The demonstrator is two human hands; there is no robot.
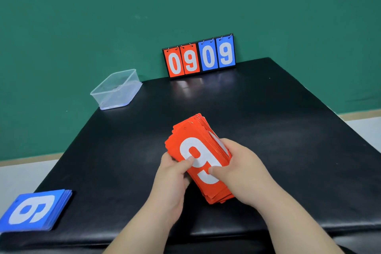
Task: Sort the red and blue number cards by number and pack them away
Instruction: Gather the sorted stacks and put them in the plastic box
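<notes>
A black table (288,130) is being viewed from above, set against a green wall (82,16). Over its near middle, a thick stack of red number cards (181,134) is being held by both hands, slightly fanned, a white 9 showing on top. The left hand (171,173) is being curled round the stack's left edge, thumb pressed on the digit. The right hand (241,167) is being wrapped round the right edge, thumb likewise on the face. At the near left corner, a stack of blue number cards (35,210) is lying flat, well apart from the hands. At the far edge, a flip scoreboard (199,55) is being displayed upright, reading 0 9 0 9. A clear plastic container (116,88) is sitting at the far left corner.
</notes>
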